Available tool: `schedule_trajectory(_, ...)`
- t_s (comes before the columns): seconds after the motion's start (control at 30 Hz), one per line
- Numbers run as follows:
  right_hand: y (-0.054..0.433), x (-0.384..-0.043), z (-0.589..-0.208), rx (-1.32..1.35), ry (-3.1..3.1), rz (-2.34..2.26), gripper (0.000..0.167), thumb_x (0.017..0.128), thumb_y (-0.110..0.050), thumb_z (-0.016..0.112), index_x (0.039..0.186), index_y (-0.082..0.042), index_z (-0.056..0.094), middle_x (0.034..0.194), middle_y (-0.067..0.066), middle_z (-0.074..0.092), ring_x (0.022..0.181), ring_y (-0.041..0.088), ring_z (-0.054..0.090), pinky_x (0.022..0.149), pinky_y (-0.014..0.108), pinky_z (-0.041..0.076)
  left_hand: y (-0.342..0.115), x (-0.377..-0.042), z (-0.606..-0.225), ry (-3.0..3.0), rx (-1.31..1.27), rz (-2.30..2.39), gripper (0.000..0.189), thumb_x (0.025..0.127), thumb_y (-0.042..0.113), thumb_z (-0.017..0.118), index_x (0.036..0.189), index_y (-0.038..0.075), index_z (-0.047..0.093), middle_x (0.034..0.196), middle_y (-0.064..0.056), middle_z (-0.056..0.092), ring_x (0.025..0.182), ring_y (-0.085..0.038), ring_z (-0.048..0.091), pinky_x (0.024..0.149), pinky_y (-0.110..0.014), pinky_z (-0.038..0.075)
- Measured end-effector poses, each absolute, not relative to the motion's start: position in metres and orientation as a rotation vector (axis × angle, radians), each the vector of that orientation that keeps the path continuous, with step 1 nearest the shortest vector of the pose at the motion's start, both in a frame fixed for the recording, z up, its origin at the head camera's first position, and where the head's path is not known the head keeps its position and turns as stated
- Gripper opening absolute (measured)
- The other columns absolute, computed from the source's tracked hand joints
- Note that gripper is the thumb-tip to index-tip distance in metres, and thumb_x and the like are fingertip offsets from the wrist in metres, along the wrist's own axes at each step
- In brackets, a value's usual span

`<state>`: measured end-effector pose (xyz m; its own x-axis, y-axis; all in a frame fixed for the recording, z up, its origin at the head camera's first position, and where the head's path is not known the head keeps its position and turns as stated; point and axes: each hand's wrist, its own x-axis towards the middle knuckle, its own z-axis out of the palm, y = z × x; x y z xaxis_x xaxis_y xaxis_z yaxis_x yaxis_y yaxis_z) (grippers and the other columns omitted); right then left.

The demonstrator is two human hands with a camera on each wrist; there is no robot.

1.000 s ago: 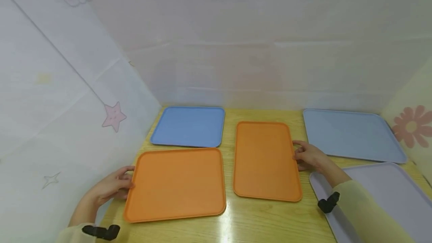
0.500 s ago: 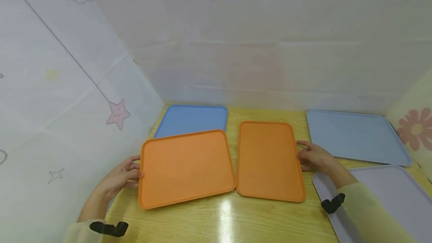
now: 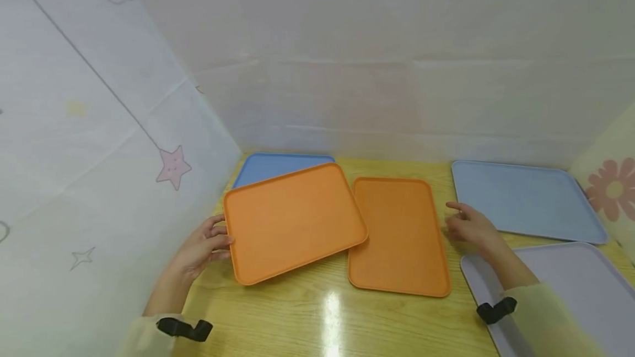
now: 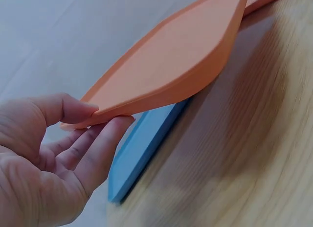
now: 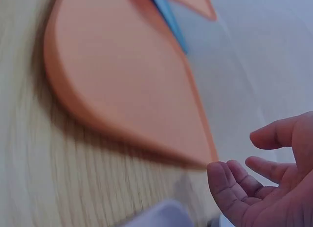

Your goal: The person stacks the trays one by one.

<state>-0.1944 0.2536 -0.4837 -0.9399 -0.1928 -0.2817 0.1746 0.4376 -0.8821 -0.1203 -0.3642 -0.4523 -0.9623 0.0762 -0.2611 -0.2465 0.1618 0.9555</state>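
My left hand [image 3: 200, 244] pinches the left short edge of an orange tray [image 3: 295, 225], thumb above and fingers beneath. In the left wrist view this orange tray [image 4: 161, 60] is raised off the table at a slant. Its right corner overlaps a second orange tray [image 3: 399, 241], which lies lengthwise on the table. Just right of that second tray is my right hand [image 3: 473, 227], with a small gap between them in the head view. Loosely bent fingers [image 5: 230, 188] show in the right wrist view, holding nothing.
A blue tray [image 3: 278, 167] at the back left is partly covered by the raised tray. A pale blue tray [image 3: 528, 200] lies back right, with a lilac tray [image 3: 565, 285] in front, under the right forearm. Patterned sheeting [image 3: 173, 203] stands around the wooden table [image 3: 278, 318].
The left hand has lifted its orange tray and moved it right and away from me, over part of the blue tray and the second orange tray. The right hand has let go of the second tray.
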Motion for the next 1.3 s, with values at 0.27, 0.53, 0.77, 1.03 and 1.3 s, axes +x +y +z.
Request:
schedule_trajectory(0.27,0.227,-0.172,-0.476,0.097,1.984,-1.931,0.068,0.107,-0.02,0.051,0.158,0.005,0.014,0.127,0.013,0.06,0.102,0.013,0.069,0.095,0.038,0.058,-0.31,-0.139,-0.458,2.126,-0.144,2.003,0.07,0.097,0.002,0.064,0.156,0.006,0.025,0.106,-0.001,0.062,0.085,-0.017,0.07,0.073,-0.033,0.063)
schedule_trajectory(0.53,0.183,-0.148,-0.479,0.214,1.519,-2.352,0.054,0.108,-0.016,0.047,0.152,-0.002,0.022,0.12,-0.001,0.059,0.109,0.017,0.067,0.101,0.04,0.055,-0.26,-0.156,-0.465,2.047,-0.173,2.107,0.073,0.095,0.0,0.065,0.157,0.013,0.027,0.106,-0.002,0.061,0.084,-0.017,0.07,0.076,-0.038,0.064)
schedule_trajectory(0.77,0.152,-0.141,-0.488,0.367,1.347,-2.475,0.031,0.107,-0.014,0.048,0.134,-0.016,0.032,0.112,-0.002,0.06,0.107,0.019,0.068,0.1,0.042,0.055,-0.227,-0.165,-0.469,1.945,-0.207,2.205,0.071,0.093,-0.003,0.065,0.153,0.012,0.031,0.103,-0.001,0.061,0.081,-0.016,0.07,0.067,-0.029,0.062)
schedule_trajectory(1.03,0.128,-0.14,-0.49,0.411,1.223,-2.58,0.037,0.105,-0.01,0.05,0.138,-0.018,0.036,0.116,-0.001,0.063,0.102,0.02,0.068,0.1,0.044,0.055,-0.193,-0.167,-0.472,1.91,-0.186,2.285,0.067,0.093,-0.002,0.066,0.149,0.016,0.035,0.109,-0.006,0.058,0.08,-0.02,0.07,0.067,-0.031,0.063)
schedule_trajectory(1.3,0.122,-0.14,-0.483,0.473,1.19,-2.674,0.075,0.105,-0.007,0.05,0.161,-0.035,0.009,0.126,-0.001,0.053,0.101,0.017,0.059,0.096,0.041,0.056,-0.163,-0.167,-0.475,1.86,-0.193,2.387,0.063,0.091,-0.005,0.066,0.145,0.014,0.039,0.105,-0.005,0.054,0.079,-0.018,0.067,0.064,-0.028,0.062)
